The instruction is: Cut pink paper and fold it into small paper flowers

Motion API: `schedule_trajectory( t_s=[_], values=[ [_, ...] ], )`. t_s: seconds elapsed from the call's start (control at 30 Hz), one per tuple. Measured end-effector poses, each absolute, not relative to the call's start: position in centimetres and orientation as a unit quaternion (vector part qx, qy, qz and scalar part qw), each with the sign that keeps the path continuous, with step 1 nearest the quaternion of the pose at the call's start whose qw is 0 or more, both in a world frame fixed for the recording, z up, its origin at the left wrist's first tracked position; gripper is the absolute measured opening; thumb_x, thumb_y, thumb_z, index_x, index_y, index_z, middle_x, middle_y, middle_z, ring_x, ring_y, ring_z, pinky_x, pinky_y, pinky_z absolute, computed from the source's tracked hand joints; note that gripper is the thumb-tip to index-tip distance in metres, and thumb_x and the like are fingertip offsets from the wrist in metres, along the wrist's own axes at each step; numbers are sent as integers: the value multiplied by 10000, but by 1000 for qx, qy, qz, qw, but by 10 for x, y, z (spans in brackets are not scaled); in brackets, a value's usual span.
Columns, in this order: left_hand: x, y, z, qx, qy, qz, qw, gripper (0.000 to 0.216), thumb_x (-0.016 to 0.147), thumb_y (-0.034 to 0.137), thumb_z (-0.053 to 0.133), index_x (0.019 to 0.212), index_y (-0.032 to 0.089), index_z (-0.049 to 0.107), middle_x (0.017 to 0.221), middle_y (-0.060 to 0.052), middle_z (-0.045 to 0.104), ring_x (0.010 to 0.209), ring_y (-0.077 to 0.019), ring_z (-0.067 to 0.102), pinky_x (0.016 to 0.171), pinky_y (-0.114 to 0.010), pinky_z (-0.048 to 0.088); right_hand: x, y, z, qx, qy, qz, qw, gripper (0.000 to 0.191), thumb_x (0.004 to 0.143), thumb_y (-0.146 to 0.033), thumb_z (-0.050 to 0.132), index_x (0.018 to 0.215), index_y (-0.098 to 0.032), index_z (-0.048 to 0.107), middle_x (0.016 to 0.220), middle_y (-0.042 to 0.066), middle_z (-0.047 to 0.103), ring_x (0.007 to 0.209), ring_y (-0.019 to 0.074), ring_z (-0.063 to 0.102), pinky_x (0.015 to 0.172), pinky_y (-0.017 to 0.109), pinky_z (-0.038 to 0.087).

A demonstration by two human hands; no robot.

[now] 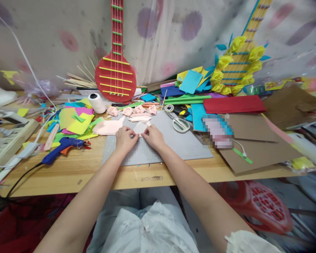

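Observation:
A small pale pink piece of paper [140, 126] is pinched between my two hands, low over the grey cutting mat [181, 151]. My left hand [125, 140] grips its near left edge with thumb and fingers together. On the near right edge, my right hand [153, 137] pinches in the same way. Just beyond my hands lie several pale pink paper flowers [139, 109] and narrow pink strips [139, 118]. A stack of pale pink paper [108, 126] lies left of my left hand. Scissors with white handles [180, 125] rest to the right on the mat.
At left are a blue glue gun [61, 149], coloured paper scraps [81, 119], a thread spool [97, 103] and a power strip [10, 144]. A red paper instrument [116, 77] and a yellow one [235, 66] stand behind. Brown cardboard [255, 140] lies right.

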State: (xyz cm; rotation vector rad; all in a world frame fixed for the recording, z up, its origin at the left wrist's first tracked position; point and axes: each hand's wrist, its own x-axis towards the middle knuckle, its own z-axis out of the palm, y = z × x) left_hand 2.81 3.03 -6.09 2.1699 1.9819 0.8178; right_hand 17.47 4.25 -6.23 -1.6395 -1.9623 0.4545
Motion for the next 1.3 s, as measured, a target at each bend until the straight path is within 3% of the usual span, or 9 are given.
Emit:
schedule_trajectory(
  t_s=[0.33, 0.53, 0.73, 0.97, 1.13, 1.3],
  values=[
    [32, 30, -57, 708, 658, 247, 71, 158, 694, 362, 598, 631, 217, 605, 894, -47, 558, 953, -237, 472, 838, -390, 350, 173, 42, -62, -616, -726, 163, 259, 118, 765, -294, 569, 725, -184, 580, 874, 44, 542, 787, 153, 524, 692, 266, 383],
    [33, 29, -59, 725, 641, 241, 74, 130, 733, 334, 561, 795, 267, 655, 934, -46, 543, 990, -237, 459, 873, -393, 324, 170, 37, -62, -614, -739, 121, 249, 178, 801, -265, 513, 958, -181, 519, 975, 82, 532, 850, 192, 518, 689, 292, 394],
    [35, 30, -61, 727, 642, 238, 56, 146, 729, 340, 561, 791, 272, 675, 934, -49, 540, 984, -235, 457, 877, -389, 317, 166, 28, -58, -596, -780, 59, 183, 208, 830, -286, 458, 997, -169, 497, 1022, 115, 508, 889, 218, 500, 709, 310, 409],
    [35, 33, -57, 730, 643, 221, 73, 134, 707, 296, 571, 777, 268, 682, 968, -54, 537, 1006, -255, 456, 892, -421, 325, 168, 27, -56, -626, -759, 59, 168, 234, 825, -145, 383, 1041, -170, 471, 1042, 93, 491, 832, 186, 524, 660, 281, 410],
    [23, 37, -58, 747, 603, 253, 118, 304, 649, 77, 492, 848, 236, 659, 983, -47, 549, 1007, -219, 480, 926, -383, 354, 173, 30, -59, -622, -751, 87, 203, 263, 805, -110, 350, 1019, -179, 486, 1035, 91, 491, 817, 188, 522, 661, 291, 405],
    [10, 53, -55, 723, 580, 303, 221, 441, 601, 27, 473, 1014, 166, 544, 1087, -76, 512, 959, -156, 538, 852, -286, 429, 180, 36, -65, -601, -715, 154, 324, 272, 720, -72, 372, 933, -178, 502, 965, 59, 518, 788, 151, 514, 707, 272, 405]
  ],
)
